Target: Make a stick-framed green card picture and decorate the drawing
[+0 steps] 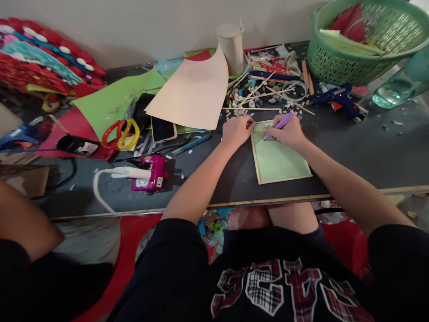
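Observation:
A pale green sheet edged with thin wooden sticks lies flat on the dark table before me. My right hand is closed around a purple pen, its lower end touching the sheet's upper part. At the upper left corner of the frame, my left hand has its fingers bent and pinched on the edge. Beyond both hands lie a pile of small pebbles, loose sticks and a clear tape roll.
A green basket, a blue glue gun and a glass stand right. Leftward are a phone, scissors, a blue pen and a magenta power adapter. Another person's arm is at far left.

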`<state>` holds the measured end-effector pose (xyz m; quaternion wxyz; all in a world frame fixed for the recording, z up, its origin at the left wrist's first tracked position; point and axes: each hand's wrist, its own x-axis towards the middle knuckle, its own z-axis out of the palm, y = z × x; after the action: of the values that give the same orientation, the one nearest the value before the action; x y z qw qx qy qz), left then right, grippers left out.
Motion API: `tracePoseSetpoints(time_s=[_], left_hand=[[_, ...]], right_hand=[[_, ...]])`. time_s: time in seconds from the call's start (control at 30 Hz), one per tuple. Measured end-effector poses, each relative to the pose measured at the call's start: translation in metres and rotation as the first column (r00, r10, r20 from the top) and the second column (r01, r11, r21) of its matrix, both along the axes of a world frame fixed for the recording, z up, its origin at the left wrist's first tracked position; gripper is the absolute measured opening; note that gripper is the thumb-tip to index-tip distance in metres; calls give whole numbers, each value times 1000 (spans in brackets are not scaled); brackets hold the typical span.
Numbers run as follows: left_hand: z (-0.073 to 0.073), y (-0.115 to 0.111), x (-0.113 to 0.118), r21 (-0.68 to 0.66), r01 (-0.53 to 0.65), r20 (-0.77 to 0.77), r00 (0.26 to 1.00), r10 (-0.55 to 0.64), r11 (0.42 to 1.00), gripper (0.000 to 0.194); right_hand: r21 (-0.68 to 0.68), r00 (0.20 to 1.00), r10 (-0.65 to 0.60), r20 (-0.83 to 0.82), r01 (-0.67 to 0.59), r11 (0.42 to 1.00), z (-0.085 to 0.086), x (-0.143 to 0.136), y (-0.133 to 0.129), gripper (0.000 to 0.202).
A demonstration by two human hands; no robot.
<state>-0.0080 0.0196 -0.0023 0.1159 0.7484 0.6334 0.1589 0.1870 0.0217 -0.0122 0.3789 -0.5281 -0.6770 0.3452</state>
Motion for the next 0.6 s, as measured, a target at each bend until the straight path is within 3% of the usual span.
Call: tracePoseSetpoints(time_s=[0.37,0.6], left_hand=[[1,0,0,-9,-2,6,1000,2,1000,26],[-2,1,-1,-4,-8,28,1000,9,1000,23]], right_hand=[[-13,997,79,24,-78,997,7,0,-9,26],[-49,971,216,103,-212,976,21,-4,-23,27]])
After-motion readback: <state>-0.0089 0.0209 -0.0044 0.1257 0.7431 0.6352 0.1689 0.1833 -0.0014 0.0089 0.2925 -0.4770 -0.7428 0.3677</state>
